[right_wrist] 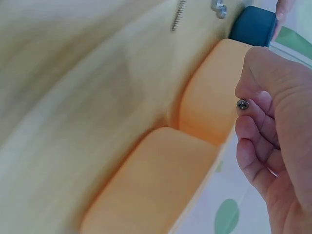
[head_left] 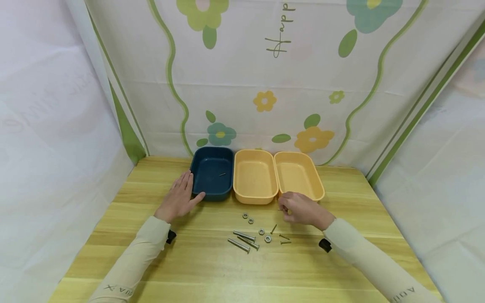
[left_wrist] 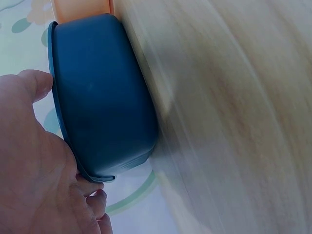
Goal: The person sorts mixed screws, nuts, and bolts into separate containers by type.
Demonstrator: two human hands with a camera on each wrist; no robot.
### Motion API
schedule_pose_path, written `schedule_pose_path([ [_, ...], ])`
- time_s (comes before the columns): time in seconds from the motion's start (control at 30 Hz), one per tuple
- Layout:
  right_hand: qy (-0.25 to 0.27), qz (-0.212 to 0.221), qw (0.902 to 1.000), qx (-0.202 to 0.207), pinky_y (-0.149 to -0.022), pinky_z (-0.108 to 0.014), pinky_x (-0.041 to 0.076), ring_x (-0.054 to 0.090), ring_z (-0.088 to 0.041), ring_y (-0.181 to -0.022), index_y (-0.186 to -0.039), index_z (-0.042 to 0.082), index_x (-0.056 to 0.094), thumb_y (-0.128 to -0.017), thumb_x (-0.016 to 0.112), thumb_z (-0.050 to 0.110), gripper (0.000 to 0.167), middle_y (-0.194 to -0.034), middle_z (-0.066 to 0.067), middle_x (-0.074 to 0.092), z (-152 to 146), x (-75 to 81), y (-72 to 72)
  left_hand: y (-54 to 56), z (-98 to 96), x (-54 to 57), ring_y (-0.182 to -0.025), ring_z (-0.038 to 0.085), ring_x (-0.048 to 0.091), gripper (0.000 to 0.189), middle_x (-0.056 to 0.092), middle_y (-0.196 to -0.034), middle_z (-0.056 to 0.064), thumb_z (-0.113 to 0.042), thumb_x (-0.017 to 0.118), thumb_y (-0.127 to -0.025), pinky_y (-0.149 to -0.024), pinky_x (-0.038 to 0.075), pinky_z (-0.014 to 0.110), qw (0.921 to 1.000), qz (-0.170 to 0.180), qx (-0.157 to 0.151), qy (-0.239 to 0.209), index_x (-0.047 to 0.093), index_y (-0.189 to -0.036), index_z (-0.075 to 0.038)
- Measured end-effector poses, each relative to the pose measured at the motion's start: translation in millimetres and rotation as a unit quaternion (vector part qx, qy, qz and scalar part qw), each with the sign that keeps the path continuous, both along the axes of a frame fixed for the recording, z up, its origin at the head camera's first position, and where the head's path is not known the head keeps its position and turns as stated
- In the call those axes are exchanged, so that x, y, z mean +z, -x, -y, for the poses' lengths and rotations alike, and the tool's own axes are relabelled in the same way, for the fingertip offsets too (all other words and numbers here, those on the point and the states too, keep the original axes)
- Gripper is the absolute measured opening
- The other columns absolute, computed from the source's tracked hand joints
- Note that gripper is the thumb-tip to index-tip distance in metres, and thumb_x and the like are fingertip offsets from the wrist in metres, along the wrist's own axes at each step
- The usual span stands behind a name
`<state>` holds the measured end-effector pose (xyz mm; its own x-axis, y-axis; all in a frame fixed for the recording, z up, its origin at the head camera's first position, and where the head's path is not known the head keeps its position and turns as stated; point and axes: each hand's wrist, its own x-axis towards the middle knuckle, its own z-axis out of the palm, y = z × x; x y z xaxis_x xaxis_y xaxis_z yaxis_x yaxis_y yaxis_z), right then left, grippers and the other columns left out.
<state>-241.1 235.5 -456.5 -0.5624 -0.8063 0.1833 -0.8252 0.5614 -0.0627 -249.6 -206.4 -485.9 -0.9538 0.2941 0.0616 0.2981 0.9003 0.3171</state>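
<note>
In the head view my left hand (head_left: 179, 200) rests against the left side and front corner of a dark blue tray (head_left: 212, 195), fingers stretched out and thumb at the rim. One small screw (head_left: 222, 174) lies inside that tray. My right hand (head_left: 301, 209) is just in front of the right yellow tray (head_left: 320, 189). Between its thumb and index finger it pinches a screw (right_wrist: 243, 104), whose cross-slotted head shows in the right wrist view. Three small screws (head_left: 273, 229) lie on the table near this hand.
The middle yellow tray (head_left: 256, 200) stands between the other two, against the fabric backdrop (head_left: 235, 75). On the wooden table (head_left: 212, 273) lie three long bolts (head_left: 238, 245) and several hex nuts (head_left: 268, 239). Fabric walls close off both sides.
</note>
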Motion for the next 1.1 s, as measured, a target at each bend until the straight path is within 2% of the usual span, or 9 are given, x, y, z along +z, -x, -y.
schedule_pose_path([
  [0.43, -0.002, -0.045, 0.9987, 0.025, -0.063, -0.019, 0.038, 0.041, -0.006, -0.07, -0.076, 0.014, 0.055, -0.074, 0.069, -0.001, 0.021, -0.074, 0.007, 0.049, 41, 24.4, 19.4, -0.8, -0.9, 1.0, -0.163, 0.048, 0.011, 0.092, 0.01, -0.174, 0.031, -0.053, 0.046, -0.11, -0.132, 0.014, 0.064, 1.0, 0.002, -0.001, 0.0, 0.014, -0.163, 0.014],
  [0.73, -0.014, -0.071, 0.9967, 0.036, -0.066, -0.023, 0.044, 0.05, -0.011, -0.073, -0.082, 0.012, 0.062, -0.083, 0.068, 0.001, 0.013, -0.08, 0.003, 0.058, 77, 39.9, 32.0, -0.7, -0.7, 1.1, -0.163, 0.049, 0.01, 0.091, 0.01, -0.174, 0.031, -0.054, 0.045, -0.11, -0.132, 0.014, 0.064, 1.0, 0.001, -0.001, 0.004, 0.014, -0.163, 0.014],
  [0.9, -0.001, -0.062, 0.9968, 0.05, -0.066, -0.023, 0.042, 0.048, -0.012, -0.072, -0.082, 0.01, 0.061, -0.081, 0.069, 0.001, 0.013, -0.079, 0.001, 0.054, 94, 45.0, 41.4, -0.8, -1.1, 1.7, -0.163, 0.049, 0.01, 0.092, 0.01, -0.174, 0.031, -0.053, 0.046, -0.11, -0.132, 0.014, 0.064, 1.0, 0.002, -0.001, 0.003, 0.014, -0.163, 0.014],
  [1.1, 0.009, -0.043, 0.9979, 0.048, -0.064, -0.022, 0.039, 0.047, -0.012, -0.071, -0.081, 0.01, 0.06, -0.083, 0.069, 0.002, 0.012, -0.077, 0.001, 0.052, 114, 51.1, 50.5, -0.5, -1.3, 0.8, -0.162, 0.049, 0.012, 0.091, 0.01, -0.174, 0.031, -0.053, 0.046, -0.11, -0.131, 0.014, 0.064, 1.0, -0.002, -0.001, 0.003, 0.015, -0.163, 0.014],
])
